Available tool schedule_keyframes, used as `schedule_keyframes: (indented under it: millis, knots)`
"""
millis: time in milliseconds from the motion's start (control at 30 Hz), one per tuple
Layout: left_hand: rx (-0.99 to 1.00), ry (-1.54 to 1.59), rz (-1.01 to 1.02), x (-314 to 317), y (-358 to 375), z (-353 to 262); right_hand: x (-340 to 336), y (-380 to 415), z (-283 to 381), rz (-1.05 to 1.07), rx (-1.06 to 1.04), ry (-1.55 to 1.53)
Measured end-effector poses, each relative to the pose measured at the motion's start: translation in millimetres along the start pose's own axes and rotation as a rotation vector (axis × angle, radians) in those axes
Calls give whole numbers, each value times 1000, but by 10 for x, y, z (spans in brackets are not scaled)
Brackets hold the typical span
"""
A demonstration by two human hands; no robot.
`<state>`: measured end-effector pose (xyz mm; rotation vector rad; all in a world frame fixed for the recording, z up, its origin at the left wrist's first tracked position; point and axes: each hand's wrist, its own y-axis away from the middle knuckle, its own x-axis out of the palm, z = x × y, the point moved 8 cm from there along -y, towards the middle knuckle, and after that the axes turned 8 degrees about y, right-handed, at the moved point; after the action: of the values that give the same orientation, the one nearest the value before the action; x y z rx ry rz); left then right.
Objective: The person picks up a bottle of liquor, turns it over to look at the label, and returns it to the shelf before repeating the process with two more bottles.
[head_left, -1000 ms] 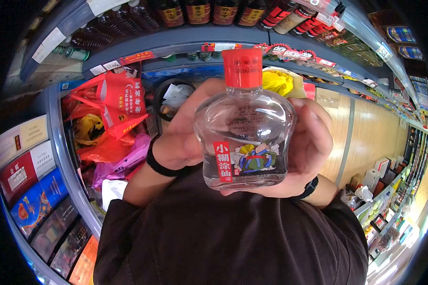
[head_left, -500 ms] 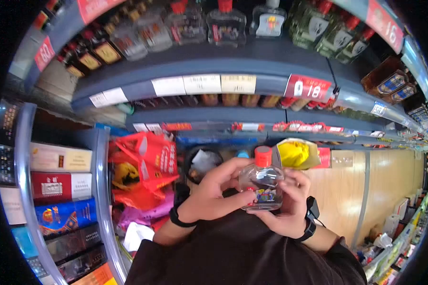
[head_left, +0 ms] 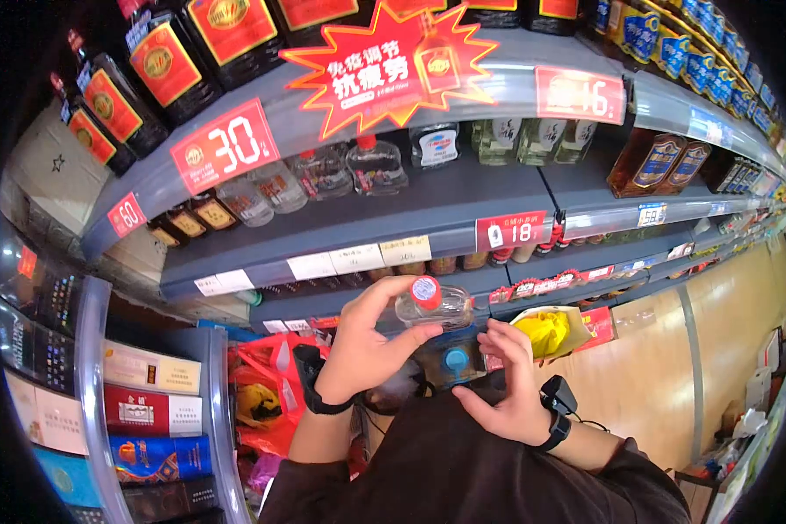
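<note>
A small clear glass liquor bottle point(head_left: 445, 309) with a red cap is gripped by my left hand point(head_left: 367, 336), its thumb in front and fingers behind. The bottle leans so that the cap's top faces me. My right hand point(head_left: 505, 384) is just right of the bottle, apart from it, with fingers spread and nothing in them. Beyond, on the shelf point(head_left: 463, 196), stand similar red-capped clear bottles point(head_left: 377, 168) and a clear bottle with a white label point(head_left: 435, 147).
Dark bottles with red labels point(head_left: 162, 65) line the upper shelf. Price tags point(head_left: 508, 232) run along the shelf edges. Boxes point(head_left: 153, 410) fill a rack at left, beside red plastic bags point(head_left: 271, 362). A carton with a yellow bag point(head_left: 546, 334) sits on the wooden floor point(head_left: 646, 375).
My right hand has let go of the bottle and opened. My left hand has raised and tilted the bottle, moving left. The view has turned upward, showing more of the upper shelf.
</note>
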<state>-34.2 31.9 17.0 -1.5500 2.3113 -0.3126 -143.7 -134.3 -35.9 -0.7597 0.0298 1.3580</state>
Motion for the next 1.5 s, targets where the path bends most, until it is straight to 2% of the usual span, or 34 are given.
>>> schedule_keyframes:
  millis: [67, 133, 200, 233, 300, 333, 400, 500, 533, 600, 733, 867, 933, 1033, 1167, 1367, 1433, 1500]
  knots:
    - [98, -153, 155, 91, -156, -156, -41, -109, -60, -73, 15, -123]
    - [171, -111, 178, 130, -313, -183, -187, -448, 57, -122, -39, -2]
    - [297, -210, 230, 166, -439, -263, -281, -867, 224, -69, -174, 209]
    - [228, -189, 227, 144, -507, -247, -284, -1033, 203, -43, -182, 173]
    - [293, -254, 171, 49, -628, -307, -242, -1312, 156, -14, -179, 115]
    - [334, -315, 138, -24, -698, -320, -223, -1443, 186, -59, -275, 156]
    - [288, -336, 47, -197, -834, -295, -95, -1703, 121, 10, -162, 89]
    - [344, -405, -90, -448, -988, -309, 115, -2037, 91, -14, -177, 110]
    - [292, -424, -147, -536, -1024, -239, 193, -2107, 61, -18, -183, 107]
    - [225, -440, -188, -650, -1060, -112, 313, -2220, 28, -58, -225, 152]
    - [247, -537, -261, -759, -1056, 97, 435, -2255, -24, -77, -228, 186]
    - [310, -438, -279, -729, -1055, 151, 498, -2272, -92, -67, -172, 165]
    - [397, -631, -297, -701, -1054, 99, 471, -2276, -77, -104, -185, 210]
    - [304, -637, -202, -643, -1108, 95, 468, -2272, -66, -147, -187, 255]
    - [295, -646, -143, -589, -1178, 109, 492, -2304, -90, -189, -208, 251]
    - [285, -816, -227, -553, -1312, 151, 575, -2394, -141, -156, -173, 345]
    - [64, -835, -203, -574, -1385, 248, 588, -2386, -146, -158, -165, 344]
    - [54, -880, -208, -543, -1409, 192, 629, -2349, -181, -108, -103, 271]
